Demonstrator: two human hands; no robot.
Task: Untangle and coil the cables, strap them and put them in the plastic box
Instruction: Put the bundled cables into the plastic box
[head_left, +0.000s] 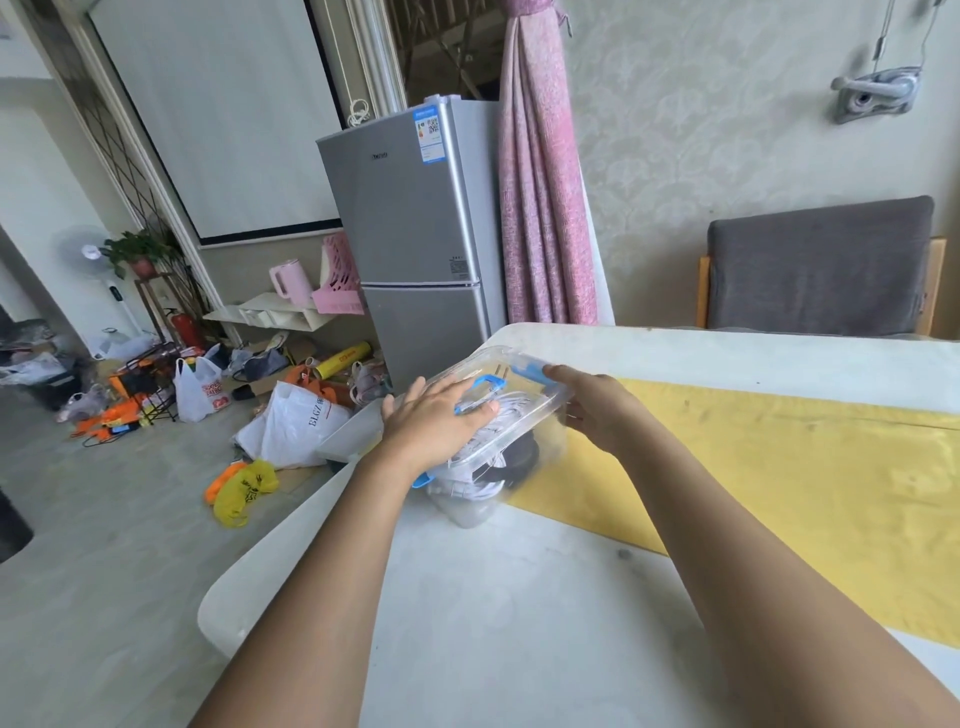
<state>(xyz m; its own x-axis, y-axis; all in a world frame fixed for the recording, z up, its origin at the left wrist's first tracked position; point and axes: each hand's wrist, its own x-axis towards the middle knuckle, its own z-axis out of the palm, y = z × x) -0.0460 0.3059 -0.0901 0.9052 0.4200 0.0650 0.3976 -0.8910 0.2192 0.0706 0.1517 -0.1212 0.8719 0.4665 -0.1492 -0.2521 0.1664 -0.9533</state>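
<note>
A clear plastic box (545, 441) with blue latches stands near the table's left edge, partly on a yellow cloth (779, 467). Its clear lid (519, 364) with a blue handle (488, 384) sits on top. Inside, white coiled cables (506, 410) and a black coil (522, 457) show through the walls. My left hand (434, 421) lies flat on the lid with straight fingers, pressing it. My right hand (592, 405) touches the box's right side, its fingers by the far blue latch (530, 371).
The white table (519, 597) ends just left of the box, with a white chair (270, 561) beside it. A grey chair (821, 265) stands behind the table. A silver fridge (415, 234) and bags litter the floor at left.
</note>
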